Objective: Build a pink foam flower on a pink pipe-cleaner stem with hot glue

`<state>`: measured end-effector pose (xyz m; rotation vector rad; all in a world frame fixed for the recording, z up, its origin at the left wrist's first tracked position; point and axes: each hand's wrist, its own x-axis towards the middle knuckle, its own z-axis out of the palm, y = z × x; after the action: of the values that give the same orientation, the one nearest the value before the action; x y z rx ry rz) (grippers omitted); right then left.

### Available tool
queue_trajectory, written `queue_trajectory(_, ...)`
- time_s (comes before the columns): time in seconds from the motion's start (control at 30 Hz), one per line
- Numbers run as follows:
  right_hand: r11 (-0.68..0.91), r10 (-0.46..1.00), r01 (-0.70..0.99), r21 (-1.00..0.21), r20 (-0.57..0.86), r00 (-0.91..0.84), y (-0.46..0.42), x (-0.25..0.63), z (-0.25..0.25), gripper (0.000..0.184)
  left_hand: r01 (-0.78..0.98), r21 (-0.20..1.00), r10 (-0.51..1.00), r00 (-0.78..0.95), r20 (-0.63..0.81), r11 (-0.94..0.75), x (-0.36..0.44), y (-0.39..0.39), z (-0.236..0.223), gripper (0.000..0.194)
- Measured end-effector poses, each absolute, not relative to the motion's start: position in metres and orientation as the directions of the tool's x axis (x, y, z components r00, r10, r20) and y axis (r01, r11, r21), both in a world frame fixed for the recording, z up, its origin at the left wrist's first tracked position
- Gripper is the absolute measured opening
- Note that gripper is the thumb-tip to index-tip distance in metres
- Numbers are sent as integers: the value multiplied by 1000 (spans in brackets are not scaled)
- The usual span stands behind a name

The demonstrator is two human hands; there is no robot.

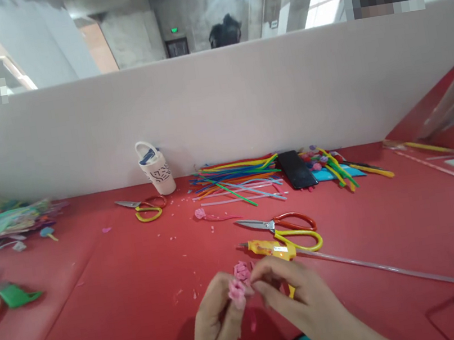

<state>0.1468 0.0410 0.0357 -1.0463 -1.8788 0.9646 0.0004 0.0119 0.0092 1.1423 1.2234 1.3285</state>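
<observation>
Left hand (216,320) pinching pink flower (236,290), bloom facing camera, long axis unclear; right hand (298,291) pinching flower's edge; glue gun (269,248), scissors (270,225) beyond.

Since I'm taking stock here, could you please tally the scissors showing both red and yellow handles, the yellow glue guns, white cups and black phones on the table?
Red-and-yellow-handled scissors: 2
Yellow glue gun: 1
White cup: 1
Black phone: 1
Total: 5

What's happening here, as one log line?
left hand: pinching pink flower-shaped piece | right hand: close beside it | beyond: yellow plastic glue gun, red-and-yellow-handled metal scissors
</observation>
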Motion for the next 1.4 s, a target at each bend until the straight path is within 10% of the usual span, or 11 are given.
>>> queue_trajectory(0.27,289,855,166,-943,176,-488,35,140,20,20,-52,977,978,-42,204,-206,2,14,7,22)
queue_trajectory(0.7,402,906,501,-766,256,-336,23,138,3,20,-489,830,956,35,-290,270,9,17,-12,27)
queue_trajectory(1.0,-25,1000,800,-599,-30,8,73,204,-15,35,-387,834,919,149,-364,393,-3,23,3,25)
queue_trajectory(1.4,-246,965,237,-940,-260,-27,69,200,-28,27,-266,893,932,98,-350,364,-6,25,0,27)
